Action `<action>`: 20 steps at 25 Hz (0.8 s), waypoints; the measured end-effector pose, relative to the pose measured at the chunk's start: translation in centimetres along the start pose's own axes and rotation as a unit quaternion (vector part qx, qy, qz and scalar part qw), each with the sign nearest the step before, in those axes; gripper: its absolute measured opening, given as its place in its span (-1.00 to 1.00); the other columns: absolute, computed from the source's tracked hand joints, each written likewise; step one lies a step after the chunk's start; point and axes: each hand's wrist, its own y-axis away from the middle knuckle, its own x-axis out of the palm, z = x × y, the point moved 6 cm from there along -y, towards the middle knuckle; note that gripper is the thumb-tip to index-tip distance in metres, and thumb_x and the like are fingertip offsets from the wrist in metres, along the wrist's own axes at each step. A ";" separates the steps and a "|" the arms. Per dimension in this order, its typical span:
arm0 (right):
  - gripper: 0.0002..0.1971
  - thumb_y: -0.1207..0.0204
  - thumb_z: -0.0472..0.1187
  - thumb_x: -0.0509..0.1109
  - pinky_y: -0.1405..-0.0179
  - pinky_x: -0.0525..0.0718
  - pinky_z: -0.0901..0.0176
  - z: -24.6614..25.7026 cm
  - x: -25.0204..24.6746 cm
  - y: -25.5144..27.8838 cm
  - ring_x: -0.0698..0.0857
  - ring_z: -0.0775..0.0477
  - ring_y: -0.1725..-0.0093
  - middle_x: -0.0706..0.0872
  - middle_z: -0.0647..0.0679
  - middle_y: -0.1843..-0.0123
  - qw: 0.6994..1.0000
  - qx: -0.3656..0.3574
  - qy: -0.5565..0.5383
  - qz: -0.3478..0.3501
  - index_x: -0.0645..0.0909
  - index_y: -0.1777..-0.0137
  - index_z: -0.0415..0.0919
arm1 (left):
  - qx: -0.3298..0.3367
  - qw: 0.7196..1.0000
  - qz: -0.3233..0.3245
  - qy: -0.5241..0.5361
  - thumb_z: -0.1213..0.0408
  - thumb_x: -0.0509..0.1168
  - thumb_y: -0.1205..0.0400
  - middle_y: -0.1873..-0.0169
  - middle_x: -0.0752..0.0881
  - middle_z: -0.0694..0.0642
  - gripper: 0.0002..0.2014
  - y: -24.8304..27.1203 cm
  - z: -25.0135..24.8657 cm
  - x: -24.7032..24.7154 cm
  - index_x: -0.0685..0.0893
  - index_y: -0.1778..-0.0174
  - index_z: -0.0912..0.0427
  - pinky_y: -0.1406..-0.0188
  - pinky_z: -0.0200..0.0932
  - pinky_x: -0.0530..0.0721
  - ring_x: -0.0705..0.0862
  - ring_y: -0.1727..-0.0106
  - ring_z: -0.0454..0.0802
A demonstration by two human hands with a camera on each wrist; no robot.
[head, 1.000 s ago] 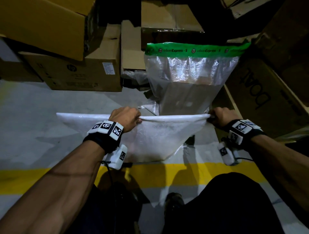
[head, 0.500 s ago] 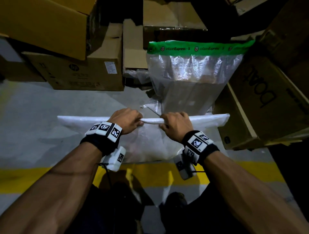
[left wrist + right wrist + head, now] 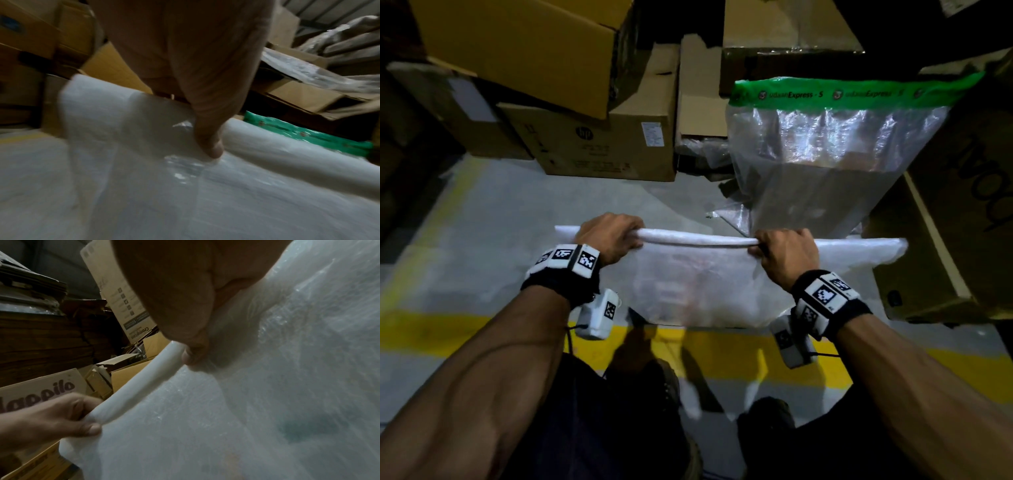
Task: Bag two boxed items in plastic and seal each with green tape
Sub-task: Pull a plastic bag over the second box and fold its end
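I hold a white plastic bag (image 3: pixel 705 284) upright in front of me, its top edge rolled into a tight tube (image 3: pixel 695 237). My left hand (image 3: pixel 610 236) grips the roll toward its left end, and my right hand (image 3: pixel 784 251) grips it right of the middle. The box inside shows only as a faint shape through the plastic. Behind it stands another clear bag with a box (image 3: pixel 825 161), its top closed by green tape (image 3: pixel 856 91). The left wrist view shows my left hand (image 3: pixel 207 146) curled on the roll (image 3: pixel 267 146); the right wrist view shows my right hand (image 3: pixel 195 352) on the roll (image 3: pixel 144 386).
Stacked cardboard boxes (image 3: pixel 606 137) crowd the back and left, and a large open carton (image 3: pixel 955 212) leans at the right. A yellow floor line (image 3: pixel 722 356) runs across the grey concrete (image 3: pixel 482 246) under the bag. My legs and shoes fill the bottom.
My right hand slid left from the bag's right corner to near the left hand, then back out to the right along the roll. The rolled top looks tighter. The left hand kept its grip.
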 end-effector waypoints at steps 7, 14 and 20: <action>-0.80 -0.65 0.03 0.23 0.10 0.20 0.05 -0.5 -0.8 -0.1 0.69 -0.24 -0.04 0.76 -0.13 0.06 1.000 0.018 0.017 0.007 0.61 0.06 -0.04 | -0.130 0.985 -0.095 -0.055 0.02 0.34 -0.59 0.08 0.77 0.19 -0.84 2.1 6.3 -1.5 0.70 0.08 0.02 -0.02 -0.03 0.51 0.68 -0.06 0.22; -0.80 -0.63 0.03 0.26 0.11 0.23 0.04 -1.9 -0.4 -0.5 0.69 -0.25 -0.05 0.77 -0.15 0.05 0.999 0.032 -0.001 0.010 0.63 0.05 -0.04 | -0.140 0.880 -0.201 0.406 0.54 0.42 -0.50 0.09 0.69 0.20 -0.85 2.7 8.9 0.0 0.68 0.12 0.24 0.01 -0.16 0.55 0.61 0.02 0.08; -0.79 -0.64 0.04 0.27 0.12 0.23 0.04 -2.6 -0.3 -0.6 0.69 -0.27 -0.05 0.77 -0.17 0.06 0.999 0.029 -0.015 0.014 0.64 0.07 -0.05 | -0.155 0.819 -0.244 0.496 0.56 0.33 -0.59 0.08 0.65 0.26 -0.84 1.9 10.7 1.5 0.55 0.02 0.25 -0.05 -0.04 0.58 0.59 0.05 0.10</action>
